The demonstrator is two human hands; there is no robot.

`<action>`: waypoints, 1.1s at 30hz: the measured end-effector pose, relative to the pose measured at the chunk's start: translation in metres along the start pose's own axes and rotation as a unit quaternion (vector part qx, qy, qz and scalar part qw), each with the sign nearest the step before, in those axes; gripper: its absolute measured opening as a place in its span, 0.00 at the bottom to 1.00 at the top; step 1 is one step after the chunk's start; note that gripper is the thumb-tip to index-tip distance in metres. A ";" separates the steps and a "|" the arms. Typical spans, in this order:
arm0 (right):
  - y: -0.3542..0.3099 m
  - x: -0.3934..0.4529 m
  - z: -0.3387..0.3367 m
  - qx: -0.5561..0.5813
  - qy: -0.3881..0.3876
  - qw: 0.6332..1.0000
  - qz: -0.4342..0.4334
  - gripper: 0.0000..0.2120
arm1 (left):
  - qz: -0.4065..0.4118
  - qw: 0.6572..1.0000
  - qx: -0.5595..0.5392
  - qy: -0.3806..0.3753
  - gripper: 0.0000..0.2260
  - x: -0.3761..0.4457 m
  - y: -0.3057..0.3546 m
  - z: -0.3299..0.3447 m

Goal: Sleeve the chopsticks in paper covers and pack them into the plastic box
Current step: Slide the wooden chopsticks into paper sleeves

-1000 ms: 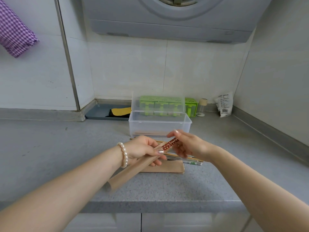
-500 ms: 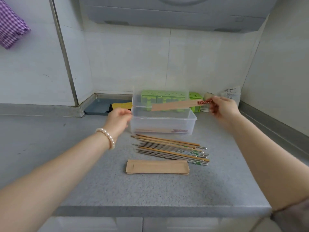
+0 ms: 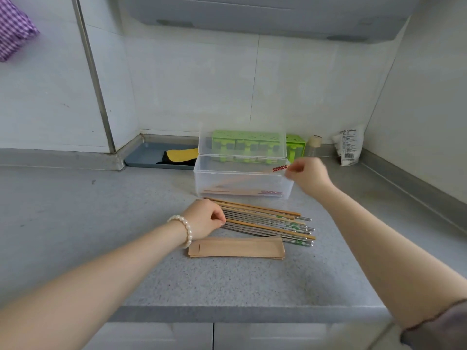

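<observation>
Right hand (image 3: 307,175) at 1 o'clock pinches patterned end of sleeved pair (image 3: 279,168), paper end dipping into plastic box (image 3: 242,184) at 12. Left hand (image 3: 206,218), fingers curled onto left ends of loose chopsticks (image 3: 267,224); long axis 9-to-3. Paper covers (image 3: 236,247) stacked just nearside on worktop (image 3: 101,223).
</observation>
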State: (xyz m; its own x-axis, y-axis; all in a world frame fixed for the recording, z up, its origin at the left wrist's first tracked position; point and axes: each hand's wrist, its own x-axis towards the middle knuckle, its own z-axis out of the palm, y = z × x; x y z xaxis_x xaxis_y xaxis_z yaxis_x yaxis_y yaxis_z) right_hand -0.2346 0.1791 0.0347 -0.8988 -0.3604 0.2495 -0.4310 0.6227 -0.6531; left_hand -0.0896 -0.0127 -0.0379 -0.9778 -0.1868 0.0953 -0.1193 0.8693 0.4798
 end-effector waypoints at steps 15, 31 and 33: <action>0.046 -0.043 0.040 -0.153 -0.212 0.959 -0.105 0.06 | 0.033 0.999 0.040 -0.001 0.06 0.024 0.013 0.018; 0.036 -0.046 0.034 -0.348 -0.221 0.884 -0.221 0.10 | 0.162 0.958 0.237 0.009 0.14 0.022 0.006 0.017; 0.032 -0.043 0.034 -0.378 -0.243 0.867 -0.217 0.09 | 0.174 0.948 0.265 0.005 0.14 0.022 0.006 0.018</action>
State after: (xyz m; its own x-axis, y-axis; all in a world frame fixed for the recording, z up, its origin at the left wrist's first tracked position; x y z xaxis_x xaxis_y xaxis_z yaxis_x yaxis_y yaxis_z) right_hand -0.2070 0.1914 -0.0215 -0.5791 -0.8096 -0.0955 -0.8138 0.5670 0.1275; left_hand -0.1151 -0.0033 -0.0490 -0.9724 0.1526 0.1764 0.1387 0.9864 -0.0885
